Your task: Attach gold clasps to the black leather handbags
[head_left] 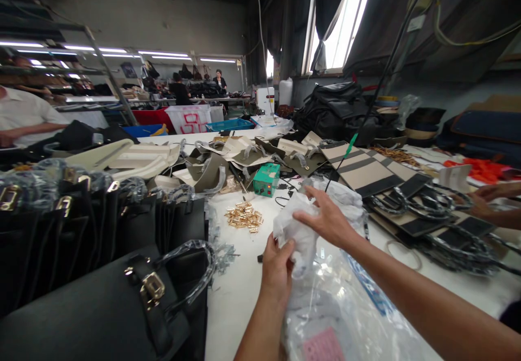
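A left hand (277,266) grips a cloudy plastic bag (300,233) just right of the frame's centre, while the right hand (328,217), fingers parted, touches the bag's upper part; whether it grips cannot be told. Gold fittings (244,217) lie heaped near a green box (266,180) at centre, black handbags (81,306) fill the lower left, and a pink label (324,346) shows at bottom.
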{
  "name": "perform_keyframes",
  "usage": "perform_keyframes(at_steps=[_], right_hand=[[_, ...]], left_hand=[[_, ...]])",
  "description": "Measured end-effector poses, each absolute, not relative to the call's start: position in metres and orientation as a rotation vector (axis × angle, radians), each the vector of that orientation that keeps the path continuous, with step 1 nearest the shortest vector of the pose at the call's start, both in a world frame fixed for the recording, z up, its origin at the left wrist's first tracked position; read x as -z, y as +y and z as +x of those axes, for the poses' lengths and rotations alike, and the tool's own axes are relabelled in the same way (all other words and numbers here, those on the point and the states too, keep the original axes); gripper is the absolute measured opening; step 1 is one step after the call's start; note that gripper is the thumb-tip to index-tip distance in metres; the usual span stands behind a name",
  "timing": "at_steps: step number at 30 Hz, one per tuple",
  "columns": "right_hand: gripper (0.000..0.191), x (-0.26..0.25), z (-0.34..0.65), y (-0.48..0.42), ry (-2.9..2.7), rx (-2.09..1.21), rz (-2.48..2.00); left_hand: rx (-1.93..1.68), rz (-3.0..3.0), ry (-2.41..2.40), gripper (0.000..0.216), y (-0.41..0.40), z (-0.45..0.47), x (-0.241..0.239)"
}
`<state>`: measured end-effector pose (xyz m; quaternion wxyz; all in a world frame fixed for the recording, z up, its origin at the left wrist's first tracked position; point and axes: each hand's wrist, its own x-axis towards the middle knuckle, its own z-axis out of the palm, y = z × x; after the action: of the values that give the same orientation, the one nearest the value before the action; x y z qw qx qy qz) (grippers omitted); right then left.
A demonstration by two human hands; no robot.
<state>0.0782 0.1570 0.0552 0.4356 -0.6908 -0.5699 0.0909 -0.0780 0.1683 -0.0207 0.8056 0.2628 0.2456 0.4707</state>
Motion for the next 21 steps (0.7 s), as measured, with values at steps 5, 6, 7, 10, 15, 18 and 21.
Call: perform_keyframes(at_steps=[5,6,7,10,15,18,21], right_hand=[[0.072,-0.064,0.057,0.154,-2.068,0.123,-1.622],[0.062,-0.063,0.055,0.156,-2.131,0.074,-1.629],[0.05,-0.062,0.055,0.16,-2.144,-0.007,-1.651],[0.021,-0.055,0.059,0.172,-1.882,-0.276,-1.698],[0.035,-0.046,0.065,0.18,-1.232,-0.573,-1.603],[0.04,-0.039,0.067,0.184,-0.931,-0.752,-1.478],[0.042,-0.033,0.071,0.187,-0.834,-0.764,-1.446]], left_hand=[[-1.11,0.733,0.692,0.048,0.169,-0.072,0.024],[-1.103,0.743,0.709,0.047,0.169,-0.072,0.024],[-1.082,0.734,0.722,0.046,0.169,-0.073,0.025],[-0.994,0.627,0.694,0.045,0.171,-0.076,0.025],[-0.947,0.428,0.497,0.046,0.172,-0.081,0.02],[-0.914,0.323,0.476,0.046,0.172,-0.082,0.015],[-0.924,0.335,0.461,0.045,0.173,-0.082,0.015]])
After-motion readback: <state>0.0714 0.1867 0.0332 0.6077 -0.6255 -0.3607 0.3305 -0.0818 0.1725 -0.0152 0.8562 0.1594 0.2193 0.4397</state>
